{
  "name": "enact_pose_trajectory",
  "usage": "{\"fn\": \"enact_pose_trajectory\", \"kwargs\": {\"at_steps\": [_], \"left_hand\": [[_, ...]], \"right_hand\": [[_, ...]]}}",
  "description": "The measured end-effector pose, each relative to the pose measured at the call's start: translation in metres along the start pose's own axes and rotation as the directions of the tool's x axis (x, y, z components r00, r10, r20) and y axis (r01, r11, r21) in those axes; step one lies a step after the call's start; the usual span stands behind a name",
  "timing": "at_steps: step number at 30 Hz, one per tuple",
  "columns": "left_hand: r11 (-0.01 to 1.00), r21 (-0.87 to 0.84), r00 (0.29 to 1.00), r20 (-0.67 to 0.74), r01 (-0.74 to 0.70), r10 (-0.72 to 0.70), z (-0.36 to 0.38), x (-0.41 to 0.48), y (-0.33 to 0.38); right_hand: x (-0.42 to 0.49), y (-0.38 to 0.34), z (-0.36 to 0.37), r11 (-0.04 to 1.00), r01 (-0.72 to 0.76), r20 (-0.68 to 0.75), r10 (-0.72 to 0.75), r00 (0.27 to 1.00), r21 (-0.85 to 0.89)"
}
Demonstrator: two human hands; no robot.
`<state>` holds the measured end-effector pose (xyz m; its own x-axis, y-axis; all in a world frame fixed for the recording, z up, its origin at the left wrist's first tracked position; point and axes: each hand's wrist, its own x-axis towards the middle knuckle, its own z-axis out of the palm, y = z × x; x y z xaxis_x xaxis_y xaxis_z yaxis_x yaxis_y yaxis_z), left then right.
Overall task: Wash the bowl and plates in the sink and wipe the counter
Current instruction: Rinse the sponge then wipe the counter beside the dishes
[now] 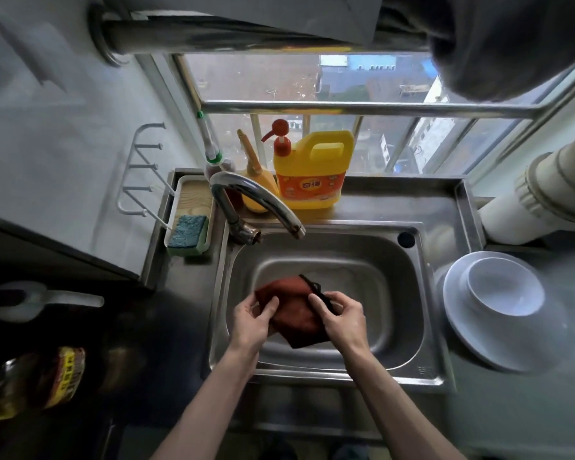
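Note:
Over the steel sink (402, 293) both my hands hold a rust-red cloth (294, 310) with a dark loop at its upper edge. My left hand (253, 318) pinches the cloth's left side between thumb and fingers. My right hand (341, 315) grips the right side, fingers curled over the dark loop. A white bowl (505, 288) sits on white plates (472, 333) stacked on the counter right of the sink. The curved tap (256, 202) ends above the basin's back left; no water shows.
A yellow detergent jug (312, 171) and bottles stand on the ledge behind the sink. A blue-green sponge (188, 232) lies in a tray at the left. A white scoop (44, 298) and a labelled bottle (47, 380) lie on the dark left counter. A white pipe (538, 197) runs at the right.

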<state>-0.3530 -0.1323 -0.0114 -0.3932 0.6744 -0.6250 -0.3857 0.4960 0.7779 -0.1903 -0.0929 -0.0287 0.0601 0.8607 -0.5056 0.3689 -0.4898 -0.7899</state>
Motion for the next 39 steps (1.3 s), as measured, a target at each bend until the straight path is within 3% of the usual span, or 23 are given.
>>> {"fn": "enact_pose_trajectory", "kwargs": {"at_steps": [3, 5, 7, 9, 11, 13, 14, 16, 18, 20, 21, 22, 23, 27, 28, 30, 32, 33, 34, 35, 37, 39], "left_hand": [[0.953, 0.196, 0.972, 0.009, -0.232, 0.235, -0.001, -0.005, 0.012], [0.849, 0.358, 0.918, 0.225, -0.389, 0.326, -0.002, -0.011, 0.018], [0.706, 0.493, 0.811, 0.55, -0.509, 0.2, -0.004, -0.018, 0.023], [0.678, 0.532, 0.734, 0.679, -0.507, 0.016, -0.01, -0.024, 0.029], [0.777, 0.485, 0.822, 0.565, -0.401, 0.071, -0.022, -0.029, 0.038], [0.839, 0.43, 0.929, 0.305, -0.333, 0.212, -0.042, -0.03, 0.04], [0.853, 0.417, 0.949, 0.174, -0.314, 0.264, -0.053, -0.029, 0.038], [0.874, 0.406, 0.949, -0.05, -0.266, 0.312, -0.078, -0.026, 0.028], [0.864, 0.437, 0.918, -0.176, -0.25, 0.355, -0.105, -0.021, 0.018], [0.814, 0.511, 0.87, -0.228, -0.275, 0.437, -0.131, -0.02, 0.013], [0.769, 0.569, 0.839, -0.234, -0.292, 0.491, -0.141, -0.021, 0.013], [0.709, 0.637, 0.807, -0.225, -0.302, 0.546, -0.15, -0.021, 0.012], [0.642, 0.705, 0.787, -0.198, -0.3, 0.585, -0.157, -0.02, 0.011], [0.398, 0.873, 0.784, -0.031, -0.28, 0.62, -0.17, -0.012, -0.002], [0.374, 0.889, 0.753, -0.053, -0.264, 0.656, -0.171, -0.011, -0.003], [0.315, 0.907, 0.634, -0.073, -0.279, 0.77, -0.169, -0.01, -0.001], [0.131, 0.902, 0.549, 0.13, -0.411, 0.826, -0.159, -0.005, -0.002], [0.024, 0.884, 0.545, 0.267, -0.467, 0.795, -0.154, 0.002, -0.006], [-0.044, 0.878, 0.579, 0.351, -0.476, 0.736, -0.149, 0.013, -0.012], [-0.049, 0.899, 0.652, 0.353, -0.436, 0.671, -0.146, 0.025, -0.019], [0.03, 0.956, 0.798, 0.228, -0.293, 0.557, -0.145, 0.045, -0.027], [0.01, 0.96, 0.812, 0.23, -0.279, 0.537, -0.151, 0.059, -0.036]], "right_hand": [[-0.003, 0.001, -0.006, 0.998, 0.045, -0.068, -0.049, 0.997, -0.054], [-0.01, -0.015, 0.0, 0.948, -0.155, 0.111, 0.128, 0.986, 0.278], [-0.017, -0.029, 0.009, 0.691, -0.491, 0.418, 0.291, 0.861, 0.531], [-0.018, -0.03, 0.017, 0.556, -0.572, 0.519, 0.271, 0.81, 0.602], [-0.019, -0.029, 0.02, 0.582, -0.523, 0.488, 0.234, 0.841, 0.622], [-0.018, -0.029, 0.027, 0.639, -0.457, 0.425, 0.217, 0.879, 0.619], [-0.02, -0.032, 0.034, 0.694, -0.414, 0.39, 0.205, 0.898, 0.589], [-0.025, -0.045, 0.055, 0.838, -0.285, 0.332, 0.134, 0.934, 0.465], [-0.036, -0.059, 0.083, 0.949, -0.029, 0.306, -0.072, 0.949, 0.313], [-0.041, -0.066, 0.119, 0.928, 0.365, 0.367, -0.365, 0.855, 0.073], [-0.042, -0.066, 0.138, 0.834, 0.547, 0.474, -0.453, 0.755, -0.074], [-0.042, -0.062, 0.154, 0.729, 0.654, 0.6, -0.435, 0.671, -0.202], [-0.039, -0.058, 0.168, 0.66, 0.695, 0.675, -0.376, 0.634, -0.285], [-0.03, -0.039, 0.191, 0.563, 0.743, 0.692, -0.371, 0.619, -0.363], [-0.03, -0.036, 0.191, 0.589, 0.732, 0.664, -0.399, 0.633, -0.343], [-0.03, -0.032, 0.188, 0.694, 0.661, 0.483, -0.492, 0.724, -0.285], [-0.031, -0.029, 0.18, 0.775, 0.581, 0.26, -0.524, 0.811, -0.249], [-0.03, -0.028, 0.176, 0.783, 0.567, 0.201, -0.531, 0.823, -0.256], [-0.028, -0.026, 0.172, 0.79, 0.555, 0.174, -0.527, 0.832, -0.262], [-0.026, -0.023, 0.17, 0.799, 0.543, 0.154, -0.521, 0.839, -0.258], [-0.022, -0.02, 0.165, 0.818, 0.525, 0.125, -0.51, 0.851, -0.237], [-0.02, -0.018, 0.161, 0.832, 0.497, 0.127, -0.48, 0.868, -0.247]]}}
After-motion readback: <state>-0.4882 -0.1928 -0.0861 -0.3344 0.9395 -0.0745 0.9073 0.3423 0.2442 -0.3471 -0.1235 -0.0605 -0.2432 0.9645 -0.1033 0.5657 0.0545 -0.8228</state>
